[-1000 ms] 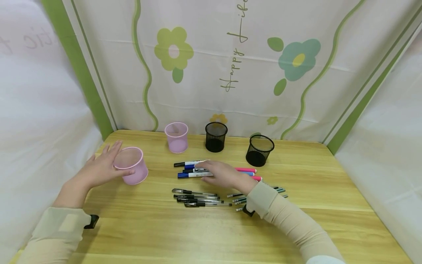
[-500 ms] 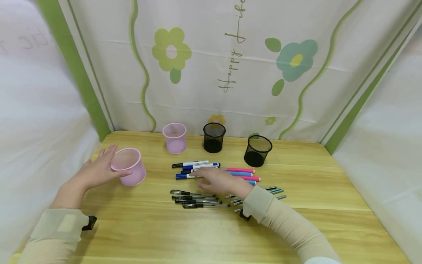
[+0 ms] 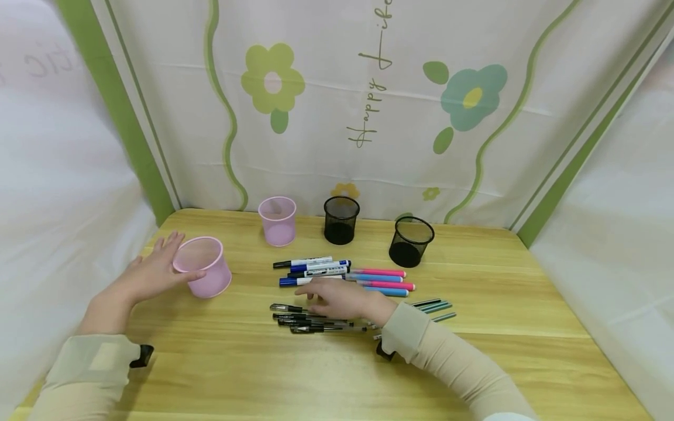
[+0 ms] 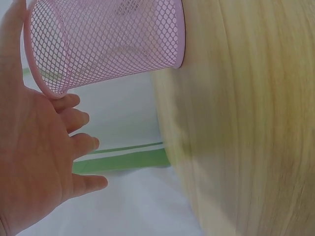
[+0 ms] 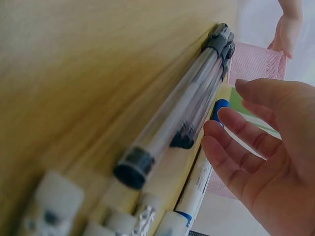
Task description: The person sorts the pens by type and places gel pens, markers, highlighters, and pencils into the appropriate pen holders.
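Observation:
At the left, my left hand (image 3: 152, 273) holds the rim of a pink mesh pen cup (image 3: 210, 276), the thumb on its near side and the fingers along the other. This cup (image 4: 113, 39) stands upright on the table in the left wrist view. My right hand (image 3: 339, 299) hovers over several black-capped gel pens (image 3: 300, 323), hiding part of them. In the right wrist view that hand (image 5: 275, 147) has loosely bent fingers with nothing between them, beside the clear-barrelled gel pens (image 5: 182, 108). Whether it touches any pen I cannot tell.
Behind the gel pens lie several whiteboard markers (image 3: 310, 266) and pink and blue highlighter-like pens (image 3: 387, 279). Several pencils (image 3: 434, 306) lie partly under my right forearm. A second pink cup (image 3: 278, 227) and two black mesh cups (image 3: 341, 225) stand along the back.
My right hand has moved back toward me, from above the markers to above the gel pens, uncovering the markers. My left hand stays at the pink cup.

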A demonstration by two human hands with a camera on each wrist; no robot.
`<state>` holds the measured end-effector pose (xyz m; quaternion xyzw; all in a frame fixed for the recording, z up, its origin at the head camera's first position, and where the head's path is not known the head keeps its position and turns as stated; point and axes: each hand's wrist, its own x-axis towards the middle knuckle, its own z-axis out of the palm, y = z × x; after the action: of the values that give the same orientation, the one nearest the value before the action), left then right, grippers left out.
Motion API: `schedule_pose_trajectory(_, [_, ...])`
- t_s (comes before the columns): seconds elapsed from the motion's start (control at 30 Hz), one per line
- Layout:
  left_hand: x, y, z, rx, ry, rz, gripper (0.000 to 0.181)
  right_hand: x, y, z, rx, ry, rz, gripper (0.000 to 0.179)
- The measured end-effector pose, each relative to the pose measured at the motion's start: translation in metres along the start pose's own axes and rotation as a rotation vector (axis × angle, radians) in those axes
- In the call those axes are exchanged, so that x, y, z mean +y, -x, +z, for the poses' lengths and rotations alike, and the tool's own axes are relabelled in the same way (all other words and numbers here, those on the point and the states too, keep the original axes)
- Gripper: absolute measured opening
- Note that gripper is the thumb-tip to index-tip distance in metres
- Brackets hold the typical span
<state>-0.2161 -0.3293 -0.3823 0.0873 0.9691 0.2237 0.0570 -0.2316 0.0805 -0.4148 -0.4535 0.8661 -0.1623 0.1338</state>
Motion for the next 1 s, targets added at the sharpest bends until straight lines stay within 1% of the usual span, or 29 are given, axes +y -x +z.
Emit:
schedule_pose_trajectory(0.27, [-0.002,0.0,0.003,0.012,0.009,0.02,0.114,-0.004,-0.004,0.005,-0.019,-0.01,-0.021,0.041])
schedule_pose_trajectory(0.4, [-0.002,-0.001,0.004,0.021,0.004,0.035,0.112,-0.004,-0.007,0.006,-0.015,0.013,-0.039,0.039])
schedule_pose_trajectory(0.53, [-0.001,-0.001,0.004,0.026,0.007,0.033,0.111,-0.004,-0.009,0.007,-0.005,0.044,-0.052,0.037])
schedule_pose_trajectory(0.73, [0.002,0.0,0.003,0.034,0.016,0.029,0.108,-0.004,-0.009,0.007,-0.009,0.048,-0.041,0.034])
schedule_pose_trajectory(1.0, [-0.001,-0.001,0.005,0.027,-0.001,0.027,0.109,-0.004,-0.012,0.006,-0.041,0.052,-0.026,0.031])
